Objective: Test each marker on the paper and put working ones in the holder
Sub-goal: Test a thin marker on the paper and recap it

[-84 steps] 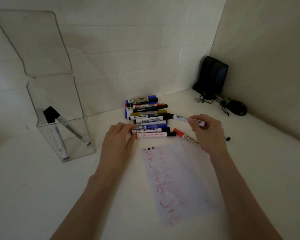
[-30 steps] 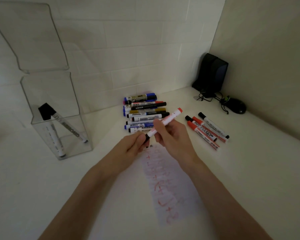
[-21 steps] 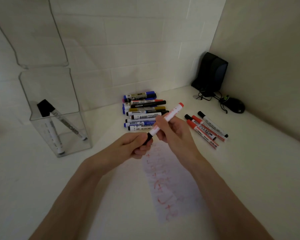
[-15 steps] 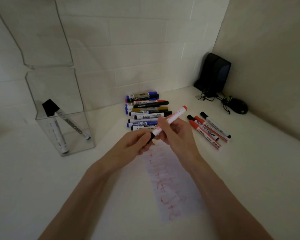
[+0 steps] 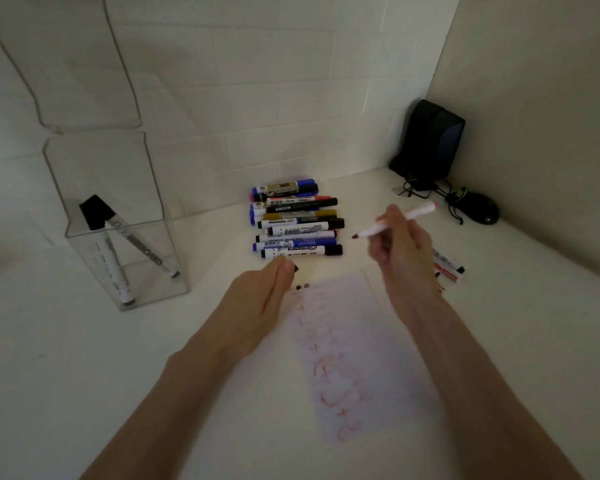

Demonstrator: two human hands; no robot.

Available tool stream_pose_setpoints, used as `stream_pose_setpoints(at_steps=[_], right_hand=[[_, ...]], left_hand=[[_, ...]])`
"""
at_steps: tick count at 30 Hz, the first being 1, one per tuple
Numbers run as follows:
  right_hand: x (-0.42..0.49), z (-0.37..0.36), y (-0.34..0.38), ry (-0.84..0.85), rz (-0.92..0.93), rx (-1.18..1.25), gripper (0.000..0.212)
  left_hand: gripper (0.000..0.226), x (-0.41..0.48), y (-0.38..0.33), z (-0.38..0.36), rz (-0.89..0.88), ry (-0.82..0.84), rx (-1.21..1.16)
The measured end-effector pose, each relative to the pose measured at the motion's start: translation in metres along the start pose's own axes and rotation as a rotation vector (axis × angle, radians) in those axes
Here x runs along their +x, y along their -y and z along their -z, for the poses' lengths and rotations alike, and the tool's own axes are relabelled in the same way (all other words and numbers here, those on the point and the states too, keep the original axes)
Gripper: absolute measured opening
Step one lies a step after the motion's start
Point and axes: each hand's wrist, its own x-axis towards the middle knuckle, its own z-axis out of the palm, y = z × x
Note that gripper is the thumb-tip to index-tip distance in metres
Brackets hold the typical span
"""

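Cap (image 5: 295,268) came off since earlier; your left hand (image 5: 257,299) pinched that small dark piece. Your right hand (image 5: 400,244) gripped the slim white marker (image 5: 420,210), red tip bared, clear of the thin red-scribbled paper (image 5: 354,358). Clear boxy plastic holder (image 5: 167,265), far left, held two leaning markers (image 5: 142,249).

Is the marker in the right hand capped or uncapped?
Uncapped: marker shows a bare red tip; left hand pinches a dark cap.
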Motion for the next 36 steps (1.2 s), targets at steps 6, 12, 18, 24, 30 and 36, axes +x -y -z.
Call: stream_pose_setpoints(at_steps=[6,12,18,24,30,36], right_hand=[[-0.007,-0.011,-0.010,0.103,-0.072,-0.178,0.016],[-0.017,-0.029,-0.026,0.106,-0.076,-0.378,0.024],[-0.020,-0.047,-0.036,0.106,0.001,-0.510,0.017],[-0.018,-0.050,-0.043,0.065,0.013,-0.534,0.031],[-0.018,-0.051,-0.046,0.051,0.031,-0.564,0.027],[-0.018,-0.051,-0.049,0.087,0.014,-0.599,0.022]], left_hand=[[0.017,0.010,0.014,0.004,0.090,-0.146,0.055],[0.032,0.009,0.016,0.012,0.256,-0.023,0.159],[0.052,0.007,0.013,0.010,0.246,0.020,0.275],[0.053,0.009,0.016,0.006,0.254,0.027,0.309],[0.053,0.009,0.017,0.009,0.247,0.048,0.280],[0.048,0.008,0.016,0.009,0.227,0.051,0.244]])
